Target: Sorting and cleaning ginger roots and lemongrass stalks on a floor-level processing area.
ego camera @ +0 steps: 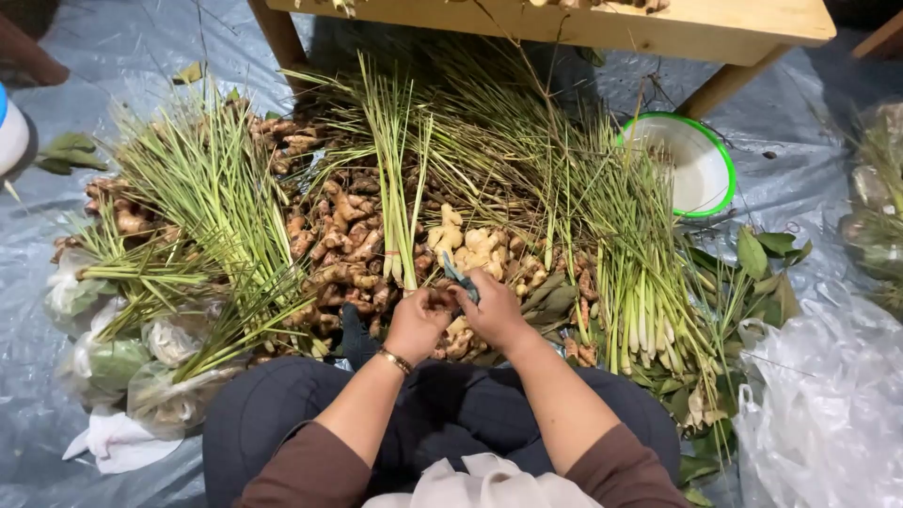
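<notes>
Bundling of lemongrass and roots, partly done

Hands meet at the near edge of the heap: the left hand, with a gold-coloured bracelet at the wrist, is closed around the base of an upright bunch of green lemongrass stalks, and the right hand is closed on a dark grey-green folded leaf pressed against that same bunch. Both hands touch at the stalk bases, just above the knees.

Judging from how things lie, the work is well under way but far from over. On the near left, several finished clear plastic bags of packed greens and roots lie side by side with stalks poking out. A big loose pile of brown knobbly ginger-like roots fills the middle, with paler ginger pieces just beyond the hands. To the right, a loose sheaf of white-based lemongrass and scattered green leaves wait unsorted. Empty clear bags sit near right; a white bowl with green rim stands far right on the grey plastic sheet.
</notes>
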